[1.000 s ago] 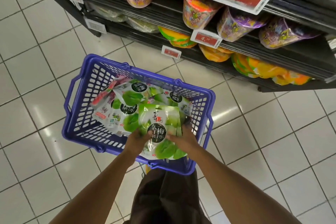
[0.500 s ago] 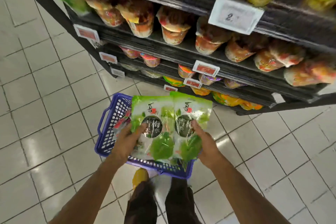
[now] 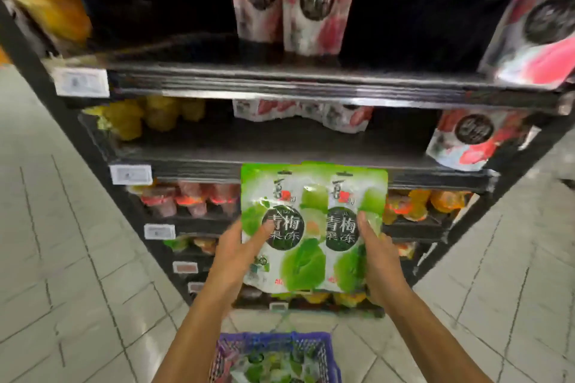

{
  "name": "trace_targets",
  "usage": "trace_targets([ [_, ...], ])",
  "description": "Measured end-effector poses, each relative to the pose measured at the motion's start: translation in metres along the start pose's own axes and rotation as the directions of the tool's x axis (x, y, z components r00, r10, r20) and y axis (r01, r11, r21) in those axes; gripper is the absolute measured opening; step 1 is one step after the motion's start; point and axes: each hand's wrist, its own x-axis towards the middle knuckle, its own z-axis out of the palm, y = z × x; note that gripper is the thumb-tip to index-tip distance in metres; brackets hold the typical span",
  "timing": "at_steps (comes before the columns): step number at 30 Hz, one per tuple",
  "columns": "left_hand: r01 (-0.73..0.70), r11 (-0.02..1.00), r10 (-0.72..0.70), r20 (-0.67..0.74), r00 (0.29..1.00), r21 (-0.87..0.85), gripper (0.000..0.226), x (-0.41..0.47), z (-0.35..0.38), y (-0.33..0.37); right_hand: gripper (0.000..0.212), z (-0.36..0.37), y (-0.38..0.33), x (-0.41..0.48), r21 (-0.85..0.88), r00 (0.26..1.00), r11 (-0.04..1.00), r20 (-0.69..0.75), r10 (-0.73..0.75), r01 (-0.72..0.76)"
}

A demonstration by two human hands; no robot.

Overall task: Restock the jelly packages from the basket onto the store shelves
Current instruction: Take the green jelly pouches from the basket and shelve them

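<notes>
Two green jelly packages (image 3: 312,224) stand upright side by side in front of the black shelves (image 3: 280,149), about level with the second shelf's front edge. My left hand (image 3: 236,253) grips the left package, thumb across its dark round label. My right hand (image 3: 378,258) grips the right package from its right side, thumb on the front. The blue basket (image 3: 273,342) sits on the floor below my arms with more green packages (image 3: 270,365) inside.
Pink-and-white pouches (image 3: 298,0) stand on the top shelf, more lie on the second shelf (image 3: 466,140). Yellow bags (image 3: 146,115) fill the left of the second shelf, with a bare stretch in its middle. Jelly cups (image 3: 193,199) line lower shelves. White tiled floor surrounds.
Both hands have lifted the two green packages out of the basket and up to the second shelf. The view has tilted up, so the basket now sits at the bottom edge.
</notes>
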Motion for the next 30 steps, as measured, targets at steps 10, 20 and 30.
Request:
trace_targets([
  [10,-0.412,0.909,0.413,0.008,0.91,-0.061,0.017,0.0,0.048,0.207,0.096,-0.027,-0.194,-0.045,-0.123,0.908,0.904,-0.042,-0.416,0.409],
  [20,-0.443,0.868,0.447,-0.037,0.894,-0.225,0.026,0.015,0.106,0.29,0.067,-0.073,-0.292,-0.058,-0.215,0.647,0.661,-0.14,-0.75,0.719],
  [30,-0.53,0.827,0.537,-0.017,0.843,-0.186,0.039,0.02,0.161,0.378,0.063,-0.126,-0.389,-0.035,-0.227,0.51,0.515,-0.087,-0.856,0.827],
])
